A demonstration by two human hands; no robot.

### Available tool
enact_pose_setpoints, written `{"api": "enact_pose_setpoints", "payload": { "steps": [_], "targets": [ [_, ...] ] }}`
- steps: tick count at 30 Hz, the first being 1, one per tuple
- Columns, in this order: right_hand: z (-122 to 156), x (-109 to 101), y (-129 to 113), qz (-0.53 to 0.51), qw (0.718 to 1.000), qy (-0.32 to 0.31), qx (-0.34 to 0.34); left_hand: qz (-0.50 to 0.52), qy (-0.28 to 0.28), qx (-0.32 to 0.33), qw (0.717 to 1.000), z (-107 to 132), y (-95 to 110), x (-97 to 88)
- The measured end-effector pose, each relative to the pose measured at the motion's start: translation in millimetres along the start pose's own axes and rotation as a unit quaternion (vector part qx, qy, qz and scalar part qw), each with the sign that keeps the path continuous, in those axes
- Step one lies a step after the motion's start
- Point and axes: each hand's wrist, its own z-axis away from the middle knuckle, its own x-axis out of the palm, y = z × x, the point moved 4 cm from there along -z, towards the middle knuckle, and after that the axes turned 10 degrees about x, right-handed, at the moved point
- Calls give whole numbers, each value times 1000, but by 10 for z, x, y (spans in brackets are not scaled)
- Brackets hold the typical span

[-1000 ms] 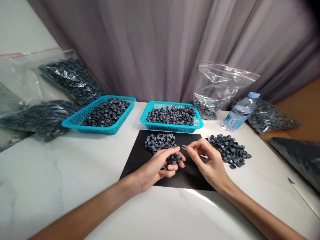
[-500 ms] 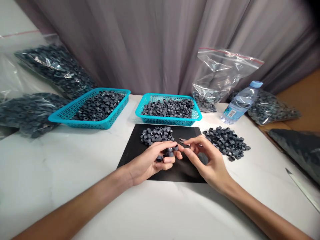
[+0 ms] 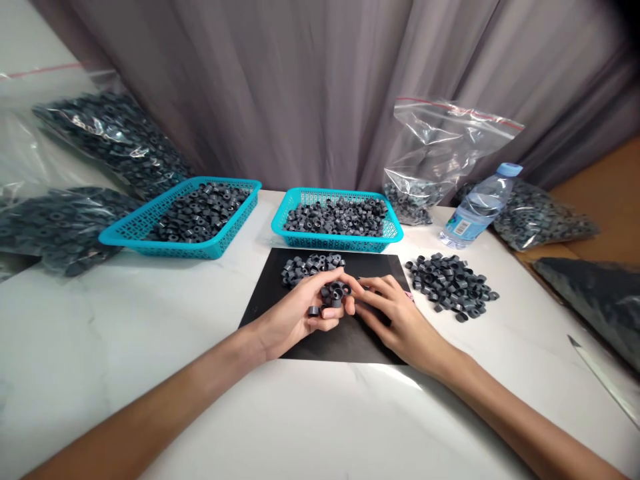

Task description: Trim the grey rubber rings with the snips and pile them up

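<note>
My left hand [image 3: 300, 313] rests on a black mat [image 3: 320, 343], curled around several small grey rings [image 3: 334, 293]. My right hand [image 3: 397, 320] lies beside it. Its fingertips meet the left hand's fingertips at the rings. The fingers are closed together over thin tweezers that barely show. Just behind the hands, a small pile of rings [image 3: 307, 267] sits on the mat. A larger loose pile of rings [image 3: 453, 290] lies on the white table to the right of the mat.
Two turquoise baskets [image 3: 173, 250] [image 3: 333, 241] of rings stand behind the mat. Plastic bags of rings [image 3: 100, 140] [image 3: 435, 167] lie at left and right rear, and a water bottle [image 3: 475, 217] at right. A thin blade [image 3: 600, 380] lies near the right edge.
My right hand has moved left and lower, closing the gap until its fingertips meet the left hand's at the rings. The tweezer tips, visible before, are now mostly covered.
</note>
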Motion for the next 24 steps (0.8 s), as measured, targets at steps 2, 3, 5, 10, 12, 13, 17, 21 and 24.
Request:
{"api": "enact_pose_setpoints", "payload": {
  "steps": [2,3,5,10,12,13,17,21,24],
  "targets": [
    [7,29,-18,25,999,-15,-14,5,-5,2,1000,10,0,8],
    [10,37,-19,29,999,-18,-17,6,-10,2,1000,13,0,9],
    [12,38,-8,20,1000,-14,-16,6,-18,5,1000,18,5,7],
    [17,-46,54,-64,997,52,14,-9,-34,12,999,14,4,-5],
    [19,-54,79,-85,994,59,32,-13,-35,9,999,11,-6,-4],
    [19,-46,87,-84,994,56,36,-13,-36,6,999,11,-12,-2],
    [20,22,97,-37,999,33,15,-16,-40,-7,999,11,-23,6],
    [23,-3,86,-58,996,61,21,-34,-27,-1,999,17,-25,1],
    [26,-99,46,-122,984,108,70,-61,4,2,998,20,-64,-31]
  ]
}}
